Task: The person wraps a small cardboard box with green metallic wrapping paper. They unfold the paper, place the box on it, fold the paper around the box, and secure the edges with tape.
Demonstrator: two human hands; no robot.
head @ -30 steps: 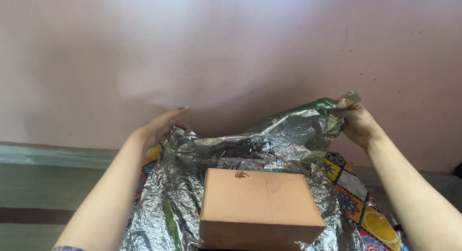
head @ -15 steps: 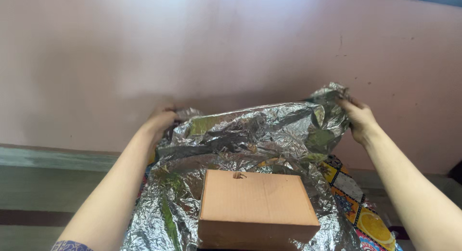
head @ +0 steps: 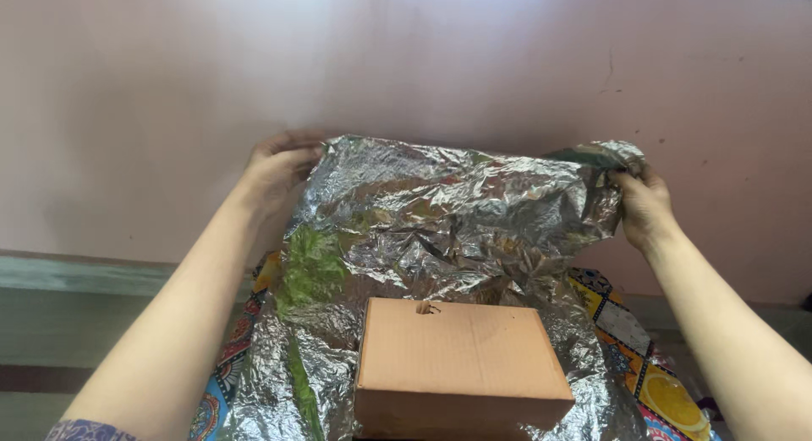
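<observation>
At 12 o'clock, foil: I see crinkled silver foil sheet (head: 448,213) raised behind closed brown cardboard box (head: 461,369).
Hands: left hand (head: 279,172) and right hand (head: 644,206) fingers pinch its top corners.

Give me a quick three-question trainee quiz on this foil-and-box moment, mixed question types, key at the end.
1. True or false: the cardboard box lies on top of the silver foil sheet.
2. Multiple choice: what does the left hand grip? A) the box's lid B) the far left corner of the foil C) the patterned cloth
3. Fill in: the far edge of the foil is raised in front of the pink ____.

Key
1. True; foil shows around the box's sides.
2. B; the right hand pinches the opposite far corner.
3. wall.
</observation>
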